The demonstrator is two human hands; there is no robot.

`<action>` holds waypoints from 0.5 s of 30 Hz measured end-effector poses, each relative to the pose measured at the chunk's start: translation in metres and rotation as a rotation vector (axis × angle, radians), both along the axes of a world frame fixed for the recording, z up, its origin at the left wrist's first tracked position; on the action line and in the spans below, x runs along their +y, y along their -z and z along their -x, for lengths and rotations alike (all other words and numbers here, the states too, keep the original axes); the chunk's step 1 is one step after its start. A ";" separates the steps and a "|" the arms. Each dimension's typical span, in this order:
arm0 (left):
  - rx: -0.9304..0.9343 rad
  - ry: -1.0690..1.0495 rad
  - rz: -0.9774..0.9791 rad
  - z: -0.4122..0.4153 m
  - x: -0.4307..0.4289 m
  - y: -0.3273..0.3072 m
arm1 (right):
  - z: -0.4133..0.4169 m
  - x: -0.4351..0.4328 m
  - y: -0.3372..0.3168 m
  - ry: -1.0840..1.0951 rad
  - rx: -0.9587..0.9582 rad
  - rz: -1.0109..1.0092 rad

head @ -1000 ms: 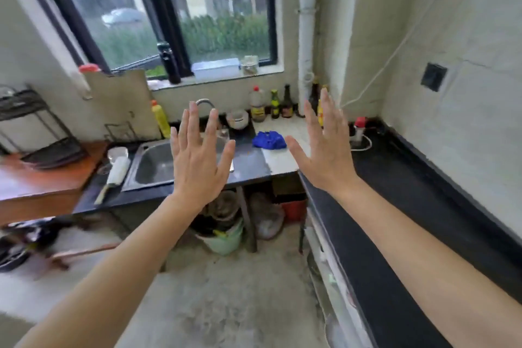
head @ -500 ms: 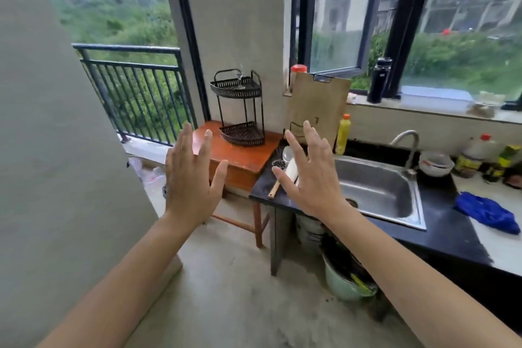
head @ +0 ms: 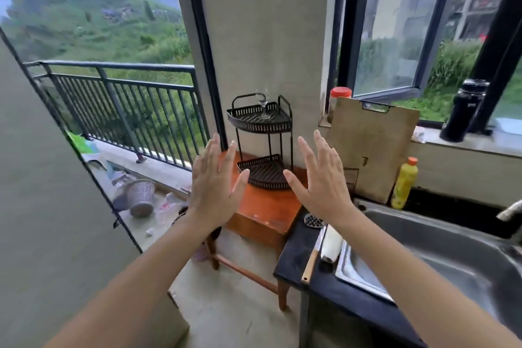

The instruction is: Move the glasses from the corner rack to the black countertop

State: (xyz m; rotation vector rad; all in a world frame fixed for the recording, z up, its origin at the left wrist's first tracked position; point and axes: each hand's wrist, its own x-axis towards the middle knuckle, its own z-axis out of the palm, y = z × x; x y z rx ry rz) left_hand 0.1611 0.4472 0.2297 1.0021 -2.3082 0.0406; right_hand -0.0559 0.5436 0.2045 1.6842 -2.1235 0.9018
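1. Clear stemmed glass (head: 263, 106) stands upright on the top shelf of the black two-tier wire corner rack (head: 261, 144) — on the orange wooden tabletop (head: 262, 206).
2. Left hand (head: 216, 181) and right hand (head: 322, 178) hover before the rack, fingers spread, empty.

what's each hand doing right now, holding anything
Left hand: open, fingers spread, holding nothing.
Right hand: open, fingers spread, holding nothing.

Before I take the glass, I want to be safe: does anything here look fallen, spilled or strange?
Yes. On the balcony floor a white basket lies tipped on its side, with litter scattered around it. The glass stands upright on the corner rack top shelf.
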 end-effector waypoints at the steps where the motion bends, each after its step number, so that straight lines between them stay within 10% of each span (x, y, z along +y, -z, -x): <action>1: -0.009 0.012 -0.009 0.015 -0.023 -0.005 | 0.014 -0.020 -0.003 0.003 -0.015 -0.006; 15: -0.038 0.086 -0.081 0.127 -0.298 0.014 | 0.105 -0.256 -0.007 0.068 -0.139 -0.019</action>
